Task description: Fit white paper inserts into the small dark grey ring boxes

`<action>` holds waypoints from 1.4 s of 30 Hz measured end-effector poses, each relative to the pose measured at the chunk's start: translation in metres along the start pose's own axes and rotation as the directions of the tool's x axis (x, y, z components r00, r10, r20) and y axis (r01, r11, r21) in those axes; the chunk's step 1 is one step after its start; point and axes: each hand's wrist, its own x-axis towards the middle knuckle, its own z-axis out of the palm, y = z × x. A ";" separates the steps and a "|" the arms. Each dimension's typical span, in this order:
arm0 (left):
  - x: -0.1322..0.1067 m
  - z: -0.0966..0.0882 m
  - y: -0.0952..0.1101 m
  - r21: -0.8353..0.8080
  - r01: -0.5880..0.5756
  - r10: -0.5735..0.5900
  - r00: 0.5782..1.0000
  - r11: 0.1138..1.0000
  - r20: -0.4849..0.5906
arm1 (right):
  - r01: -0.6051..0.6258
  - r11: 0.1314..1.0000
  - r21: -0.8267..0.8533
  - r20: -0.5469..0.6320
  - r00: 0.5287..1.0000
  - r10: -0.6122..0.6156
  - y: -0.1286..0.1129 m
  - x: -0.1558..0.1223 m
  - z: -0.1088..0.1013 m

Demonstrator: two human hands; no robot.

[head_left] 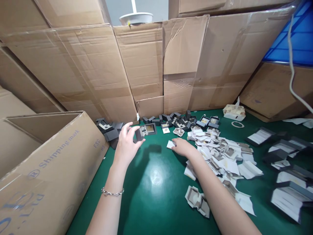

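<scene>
Cartons (90, 65) wall the table (149, 202) at twelve o'clock; pale inserts (228, 164) heap at three. Left hand (126, 141), fingers parted, grips an open box (152, 133) at eleven, seemingly exposing its inside; right hand (183, 147), fingers bunched, touches white card (170, 144) at one, grip unclear.

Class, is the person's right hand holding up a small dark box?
No, the left hand holds the small dark box, while the right hand touches a small white piece on the table.

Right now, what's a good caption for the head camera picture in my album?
Left hand holds an open dark box; right hand touches a white piece.
</scene>
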 end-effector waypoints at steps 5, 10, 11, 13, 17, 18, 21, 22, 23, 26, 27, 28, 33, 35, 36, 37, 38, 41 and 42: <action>-0.004 0.015 0.001 -0.055 -0.058 0.066 0.987 0.997 0.148 | 0.038 0.999 0.028 0.063 0.997 -0.040 0.000 -0.002 -0.001; -0.007 0.024 0.005 -0.095 -0.039 0.060 0.971 0.995 0.230 | 0.033 0.999 0.026 0.007 0.999 -0.033 -0.001 0.000 -0.001; -0.008 0.024 0.006 -0.104 -0.035 0.058 0.972 0.994 0.228 | 0.031 0.999 0.020 -0.011 0.999 -0.031 -0.001 0.001 0.002; -0.008 0.025 0.006 -0.131 -0.025 0.053 0.975 0.991 0.214 | 0.026 1.000 0.014 -0.029 0.999 -0.026 -0.001 0.003 0.006; -0.006 0.026 0.005 -0.223 0.030 0.007 0.987 0.974 0.163 | 0.044 0.997 0.057 -0.028 0.999 -0.042 -0.002 0.005 0.012; -0.005 0.026 0.004 -0.249 0.059 -0.022 0.989 0.967 0.148 | 0.051 0.996 0.077 -0.037 0.998 -0.049 -0.002 0.004 0.012; -0.002 0.027 0.001 -0.313 0.174 -0.148 0.983 0.934 0.105 | 0.069 0.987 0.142 -0.097 0.994 -0.055 0.000 0.003 0.006; -0.001 0.027 -0.001 -0.331 0.213 -0.192 0.977 0.919 0.095 | 0.079 0.983 0.167 -0.125 0.990 -0.058 0.000 0.002 0.002; -0.001 0.026 -0.002 -0.353 0.248 -0.231 0.969 0.902 0.092 | 0.093 0.976 0.195 -0.158 0.986 -0.062 0.000 0.001 -0.002; 0.000 0.025 -0.005 -0.438 0.331 -0.311 0.943 0.836 0.119 | 0.142 0.952 0.269 -0.269 0.961 -0.068 -0.004 -0.004 -0.016; 0.000 0.024 -0.005 -0.467 0.351 -0.325 0.936 0.812 0.138 | 0.164 0.930 0.329 -0.299 0.952 -0.062 -0.007 -0.007 -0.021; 0.000 0.024 -0.004 -0.491 0.365 -0.332 0.930 0.791 0.156 | 0.191 0.887 0.420 -0.319 0.946 -0.053 -0.010 -0.011 -0.026; -0.002 0.027 0.005 -0.543 0.338 -0.274 0.941 0.768 0.198 | 0.280 0.393 0.876 -0.297 0.955 -0.019 -0.031 -0.030 -0.043; -0.004 0.029 0.009 -0.554 0.287 -0.228 0.958 0.781 0.175 | 0.271 0.397 0.877 -0.303 0.953 0.018 -0.036 -0.033 -0.044; -0.005 0.031 0.011 -0.558 0.259 -0.207 0.966 0.788 0.155 | 0.262 0.412 0.873 -0.303 0.952 0.035 -0.038 -0.034 -0.044; -0.005 0.032 0.013 -0.560 0.230 -0.190 0.973 0.796 0.130 | 0.249 0.418 0.874 -0.296 0.954 0.049 -0.039 -0.034 -0.044; -0.006 0.033 0.014 -0.561 0.203 -0.175 0.979 0.803 0.103 | 0.235 0.412 0.880 -0.283 0.957 0.060 -0.041 -0.034 -0.043; -0.007 0.036 0.016 -0.558 0.135 -0.145 0.989 0.819 0.027 | 0.227 0.368 0.901 -0.273 0.959 0.077 -0.045 -0.034 -0.039; -0.007 0.037 0.017 -0.556 0.115 -0.136 0.991 0.823 0.004 | 0.257 0.363 0.896 -0.306 0.948 0.086 -0.047 -0.034 -0.037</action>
